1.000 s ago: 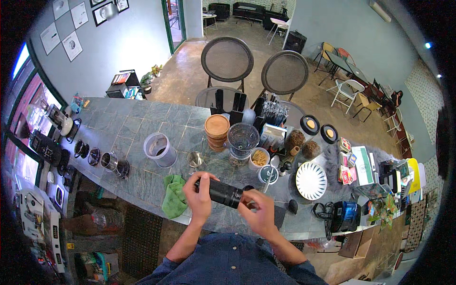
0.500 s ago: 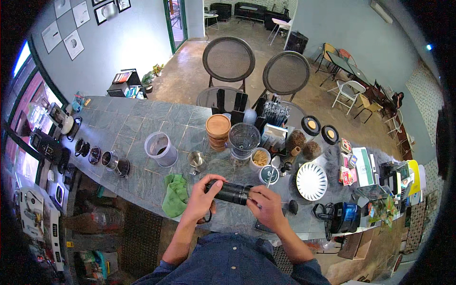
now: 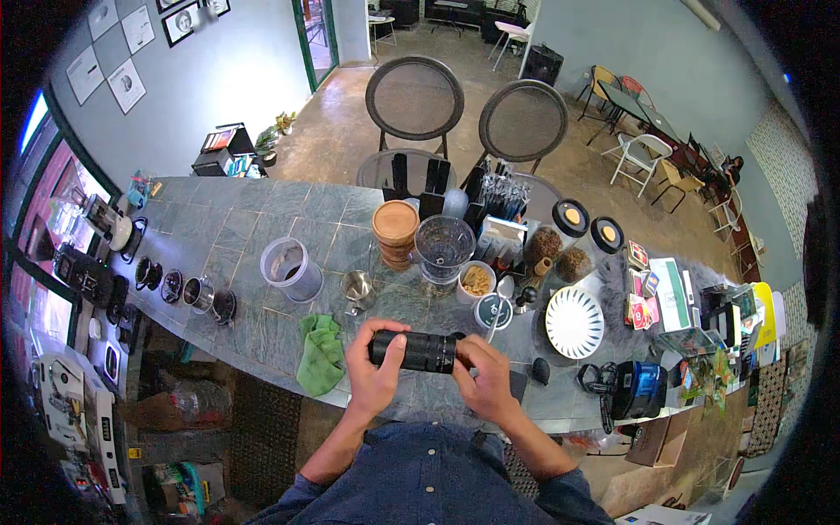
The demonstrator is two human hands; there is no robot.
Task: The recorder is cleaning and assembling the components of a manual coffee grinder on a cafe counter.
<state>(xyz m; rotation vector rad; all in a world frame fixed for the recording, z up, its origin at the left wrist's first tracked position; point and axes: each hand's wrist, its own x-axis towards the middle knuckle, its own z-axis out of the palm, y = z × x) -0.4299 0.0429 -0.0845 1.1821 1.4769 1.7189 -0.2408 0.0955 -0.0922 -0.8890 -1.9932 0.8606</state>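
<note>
Level in front of my shirt, above the near edge of the counter, is a black camera lens (image 3: 426, 352) with ribbed rings. My left hand (image 3: 371, 378) wraps around its left end, thumb laid across the top. The fingers of my right hand (image 3: 486, 378) close around the lens's right end. Just left of my left hand lies a crumpled green cloth (image 3: 321, 354). Beyond the lens stands a small metal pitcher (image 3: 357, 289). A dark flat object (image 3: 518, 386) shows partly behind my right hand.
A clear plastic tub (image 3: 297, 276), a wooden-lidded jar (image 3: 396, 226) and a glass coffee dripper (image 3: 444, 249) stand across the counter (image 3: 249, 306). To the right are a fluted white plate (image 3: 574, 324), a small dark object (image 3: 542, 371) and a black-and-blue bag (image 3: 636, 390).
The lens has turned a little more level, and both hands have shifted slightly with it. A black ring seen below my left hand before is out of sight. The whole view has shifted slightly.
</note>
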